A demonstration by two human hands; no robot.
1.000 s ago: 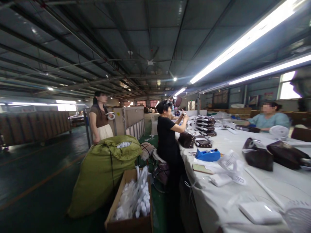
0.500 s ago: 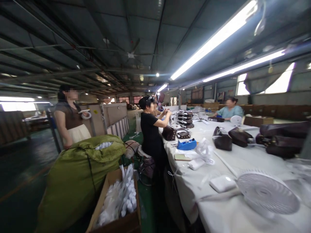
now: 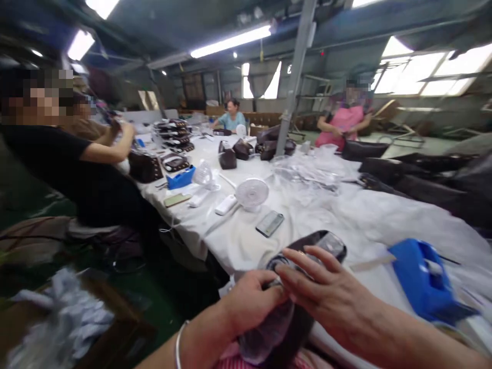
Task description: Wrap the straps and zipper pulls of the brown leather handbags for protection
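A dark brown bag point(image 3: 298, 330), partly covered with clear plastic film, lies tilted at the table's front edge, close to my body. My left hand point(image 3: 246, 302), with a bracelet at its wrist, is closed on the plastic-covered part, thumb and fingers pinching near the bag's middle. Across the top of the bag rests my right hand point(image 3: 326, 287), its fingers stretched out and touching the surface beside the left fingertips. The hands hide much of the bag's middle.
A blue tape dispenser point(image 3: 421, 279) stands at the right. Beyond the bag are a phone point(image 3: 270, 224), a white fan point(image 3: 251, 193) and crumpled clear plastic point(image 3: 307, 171). Dark bags point(image 3: 415, 174) lie at right. At left are a person in black point(image 3: 49, 154) and an open carton point(image 3: 126, 312).
The view has swung right and down. My two hands and the dark bag have come into view, along with the phone, the nearer blue dispenser and a person in a pink apron.
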